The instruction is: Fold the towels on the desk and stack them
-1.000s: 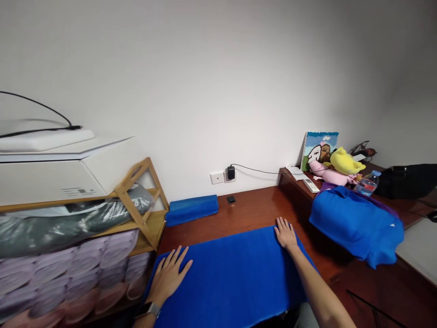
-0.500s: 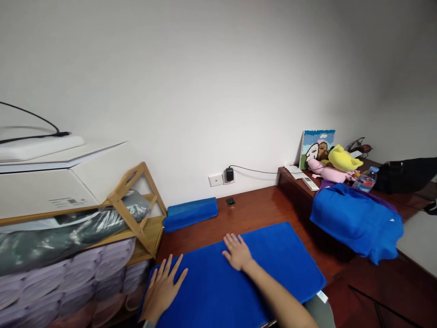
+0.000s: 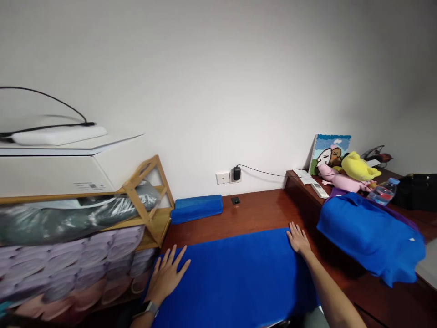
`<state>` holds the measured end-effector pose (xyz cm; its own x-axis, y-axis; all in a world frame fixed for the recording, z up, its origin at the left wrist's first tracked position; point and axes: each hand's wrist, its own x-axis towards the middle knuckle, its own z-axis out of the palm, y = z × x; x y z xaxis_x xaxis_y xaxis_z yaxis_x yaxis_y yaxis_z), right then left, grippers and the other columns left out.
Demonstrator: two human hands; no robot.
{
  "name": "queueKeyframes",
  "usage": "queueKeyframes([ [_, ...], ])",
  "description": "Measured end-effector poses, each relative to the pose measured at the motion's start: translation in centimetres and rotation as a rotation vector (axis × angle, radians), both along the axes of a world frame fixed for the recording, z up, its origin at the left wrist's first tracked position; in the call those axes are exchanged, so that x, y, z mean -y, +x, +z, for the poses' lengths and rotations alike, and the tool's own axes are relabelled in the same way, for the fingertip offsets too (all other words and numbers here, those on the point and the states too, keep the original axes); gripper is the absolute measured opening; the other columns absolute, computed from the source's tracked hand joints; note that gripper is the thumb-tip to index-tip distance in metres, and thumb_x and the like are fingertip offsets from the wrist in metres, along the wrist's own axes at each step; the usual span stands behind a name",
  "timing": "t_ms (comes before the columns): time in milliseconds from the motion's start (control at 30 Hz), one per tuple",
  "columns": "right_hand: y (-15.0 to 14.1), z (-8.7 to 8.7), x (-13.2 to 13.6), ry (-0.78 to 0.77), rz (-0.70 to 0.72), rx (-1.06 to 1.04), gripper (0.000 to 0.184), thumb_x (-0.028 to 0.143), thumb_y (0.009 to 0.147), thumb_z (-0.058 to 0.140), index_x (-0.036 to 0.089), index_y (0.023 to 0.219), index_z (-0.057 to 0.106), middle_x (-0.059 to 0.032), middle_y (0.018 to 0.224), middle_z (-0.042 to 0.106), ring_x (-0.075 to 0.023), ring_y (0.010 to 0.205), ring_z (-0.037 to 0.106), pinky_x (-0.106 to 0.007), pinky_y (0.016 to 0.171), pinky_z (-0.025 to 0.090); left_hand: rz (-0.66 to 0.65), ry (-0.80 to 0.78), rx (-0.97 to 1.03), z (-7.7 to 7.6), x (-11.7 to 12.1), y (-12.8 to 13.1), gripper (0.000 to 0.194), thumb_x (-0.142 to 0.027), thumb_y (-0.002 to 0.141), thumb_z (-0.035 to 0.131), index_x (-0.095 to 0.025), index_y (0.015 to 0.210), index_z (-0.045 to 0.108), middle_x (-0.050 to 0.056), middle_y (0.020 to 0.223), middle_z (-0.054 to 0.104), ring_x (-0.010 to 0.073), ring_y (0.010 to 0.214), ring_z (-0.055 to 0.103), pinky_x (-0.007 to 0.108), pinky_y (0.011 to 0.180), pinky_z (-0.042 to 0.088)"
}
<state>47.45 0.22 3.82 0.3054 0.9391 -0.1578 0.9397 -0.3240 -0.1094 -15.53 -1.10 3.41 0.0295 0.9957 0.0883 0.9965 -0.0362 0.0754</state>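
A blue towel point(image 3: 235, 273) lies spread flat on the reddish-brown wooden table point(image 3: 259, 212). My left hand point(image 3: 168, 275) rests on its far left corner with the fingers spread and holds nothing. At the far right corner, my right hand point(image 3: 299, 239) lies flat across the towel's edge, fingers stretched out. Behind the spread towel, a folded blue towel point(image 3: 197, 208) sits against the wall. Another blue cloth point(image 3: 368, 234) drapes over the raised ledge to the right.
On the left stands a wooden rack point(image 3: 145, 214) with lilac slippers point(image 3: 99, 250), a plastic-wrapped bundle point(image 3: 85, 214) and a white box point(image 3: 51, 173). The right ledge carries a remote point(image 3: 319, 190), plush toys point(image 3: 344, 182) and a water bottle point(image 3: 384, 191). A black charger point(image 3: 236, 172) plugs into the wall.
My right hand has slid from the towel's far middle edge out to its far right corner. The left hand stays on the left corner. The view has shifted slightly left.
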Motion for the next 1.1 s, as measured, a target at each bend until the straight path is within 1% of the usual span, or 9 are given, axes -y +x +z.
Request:
queueKeyframes([
  [167, -7.4, 3.6, -0.8, 0.082, -0.006, 0.066, 0.070, 0.029, 0.102, 0.028, 0.006, 0.169, 0.031, -0.0120, 0.178, 0.020, -0.0298, 0.166, 0.014, -0.051, 0.134, 0.009, -0.111, 0.003, 0.050, 1.6, -0.8, 0.7, 0.073, -0.072, 0.099, 0.038, -0.034, 0.161, 0.045, 0.009, 0.173, 0.040, 0.0332, 0.160, 0.036, 0.058, 0.131, 0.024],
  [267, -18.4, 4.8, -0.5, 0.224, 0.317, -0.058, 0.069, 0.028, 0.101, 0.033, 0.009, 0.168, 0.035, -0.0095, 0.177, 0.024, -0.0275, 0.166, 0.016, -0.046, 0.134, 0.010, -0.221, 0.132, 0.094, 1.7, -1.5, 3.4, 0.067, -0.066, 0.102, 0.039, -0.032, 0.160, 0.048, 0.008, 0.172, 0.043, 0.0311, 0.160, 0.038, 0.055, 0.131, 0.026],
  [367, -29.9, 4.2, 0.5, 0.246, 0.657, -0.263, 0.067, 0.039, 0.107, 0.034, 0.017, 0.170, 0.033, -0.0056, 0.176, 0.029, -0.0238, 0.165, 0.021, -0.044, 0.134, 0.016, -0.309, 0.146, 0.111, 1.4, -1.6, 7.1, 0.060, -0.057, 0.105, 0.038, -0.032, 0.159, 0.050, 0.007, 0.170, 0.045, 0.0289, 0.159, 0.039, 0.053, 0.131, 0.028],
  [467, -35.5, 2.8, 1.1, 0.225, 0.772, -0.335, 0.065, 0.045, 0.111, 0.029, 0.018, 0.170, 0.031, -0.0068, 0.176, 0.029, -0.0220, 0.164, 0.021, -0.045, 0.135, 0.016, -0.309, 0.055, 0.101, 0.6, -1.4, 8.1, 0.057, -0.050, 0.106, 0.036, -0.031, 0.158, 0.050, 0.006, 0.169, 0.047, 0.0279, 0.158, 0.041, 0.053, 0.130, 0.031],
  [567, -32.3, 1.9, 0.7, 0.207, 0.695, -0.306, 0.067, 0.050, 0.111, 0.027, 0.019, 0.170, 0.030, -0.0077, 0.175, 0.028, -0.0228, 0.164, 0.021, -0.047, 0.135, 0.014, -0.207, 0.045, 0.087, -0.5, -1.2, 4.8, 0.061, -0.054, 0.105, 0.035, -0.033, 0.161, 0.045, 0.006, 0.172, 0.042, 0.0287, 0.160, 0.038, 0.055, 0.130, 0.030],
  [733, -15.2, 1.3, -0.1, 0.133, 0.308, -0.130, 0.068, 0.048, 0.110, 0.023, 0.018, 0.171, 0.026, -0.0070, 0.176, 0.024, -0.0230, 0.165, 0.017, -0.046, 0.134, 0.012, -0.078, 0.075, 0.051, -2.5, -1.2, -2.4, 0.071, -0.059, 0.102, 0.033, -0.025, 0.164, 0.041, 0.011, 0.174, 0.038, 0.0316, 0.161, 0.034, 0.058, 0.130, 0.027],
  [867, -4.2, 0.4, 0.7, 0.048, 0.049, -0.007, 0.071, 0.046, 0.109, 0.019, 0.013, 0.172, 0.020, -0.0061, 0.178, 0.018, -0.0222, 0.166, 0.013, -0.043, 0.134, 0.010, -0.067, 0.105, 0.071, -3.4, -1.2, -3.5, 0.075, -0.060, 0.101, 0.031, -0.021, 0.164, 0.041, 0.014, 0.173, 0.039, 0.0318, 0.161, 0.034, 0.057, 0.130, 0.028],
  [967, -1.2, 0.1, 1.1, 0.025, 0.026, 0.002, 0.071, 0.048, 0.110, 0.015, 0.014, 0.173, 0.016, -0.0032, 0.179, 0.016, -0.0202, 0.166, 0.011, -0.042, 0.134, 0.010, -0.061, 0.103, 0.071, -3.2, -1.3, -3.1, 0.074, -0.059, 0.101, 0.032, -0.021, 0.164, 0.042, 0.014, 0.173, 0.040, 0.0313, 0.161, 0.035, 0.057, 0.130, 0.028],
  [1100, -2.8, 1.7, 0.9, 0.020, -0.018, 0.041, 0.068, 0.039, 0.109, 0.019, 0.013, 0.172, 0.023, -0.0070, 0.178, 0.020, -0.0232, 0.166, 0.015, -0.045, 0.134, 0.011, -0.052, 0.075, 0.046, -2.0, -1.1, -2.5, 0.071, -0.056, 0.102, 0.033, -0.022, 0.163, 0.043, 0.014, 0.173, 0.040, 0.0302, 0.161, 0.036, 0.055, 0.131, 0.028],
])
